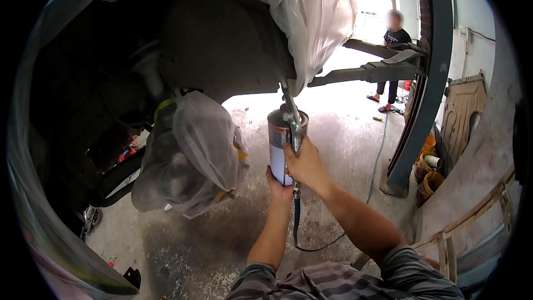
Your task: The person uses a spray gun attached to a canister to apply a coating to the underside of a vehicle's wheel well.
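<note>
My right hand grips the handle of a metal spray gun, which has a cylindrical can attached and a dark blue hose hanging from the handle’s bottom. The can’s bottom rests in my left hand. The gun points up toward the dark wheel arch and underbody of a raised vehicle. Translucent plastic sheeting drapes over its edge just above the gun. To the left, a bulky part wrapped in plastic hangs below the arch.
A dark lift post with support arms stands at right. Another person stands behind it near the bright doorway. Stained buckets and a tan panel lean or sit along the right wall. A thin hose lies on the concrete floor.
</note>
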`<state>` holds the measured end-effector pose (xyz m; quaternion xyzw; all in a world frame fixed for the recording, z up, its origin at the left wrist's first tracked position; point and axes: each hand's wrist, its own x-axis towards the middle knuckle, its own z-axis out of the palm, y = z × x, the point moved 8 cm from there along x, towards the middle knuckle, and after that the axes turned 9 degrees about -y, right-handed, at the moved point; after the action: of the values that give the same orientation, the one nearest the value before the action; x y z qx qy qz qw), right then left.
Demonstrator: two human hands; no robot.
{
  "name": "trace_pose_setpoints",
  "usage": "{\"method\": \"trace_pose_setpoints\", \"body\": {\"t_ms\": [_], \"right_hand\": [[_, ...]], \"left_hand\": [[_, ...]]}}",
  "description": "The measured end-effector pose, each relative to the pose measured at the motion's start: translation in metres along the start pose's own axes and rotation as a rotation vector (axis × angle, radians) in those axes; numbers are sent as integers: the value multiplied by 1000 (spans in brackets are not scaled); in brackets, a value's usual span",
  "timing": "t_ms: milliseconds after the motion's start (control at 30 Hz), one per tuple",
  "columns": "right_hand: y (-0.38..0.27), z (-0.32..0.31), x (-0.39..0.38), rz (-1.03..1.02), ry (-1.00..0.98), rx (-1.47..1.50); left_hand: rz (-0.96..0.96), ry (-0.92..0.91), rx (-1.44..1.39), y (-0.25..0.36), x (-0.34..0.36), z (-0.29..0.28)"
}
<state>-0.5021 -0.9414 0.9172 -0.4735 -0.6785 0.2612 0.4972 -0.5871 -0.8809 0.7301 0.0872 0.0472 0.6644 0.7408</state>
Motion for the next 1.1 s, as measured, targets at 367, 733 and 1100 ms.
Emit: {"method": "trace_pose_setpoints", "body": {"t_ms": [367,733,1100], "right_hand": [[-80,-25,7,-301,189,-165],[-35,-18,5,-75,12,67],[-73,-26,13,-247,117,-87]], "left_hand": [[286,-202,336,32,25,91],[-21,-49,-110,2,-3,69],[128,-181,67,27,10,103]]}}
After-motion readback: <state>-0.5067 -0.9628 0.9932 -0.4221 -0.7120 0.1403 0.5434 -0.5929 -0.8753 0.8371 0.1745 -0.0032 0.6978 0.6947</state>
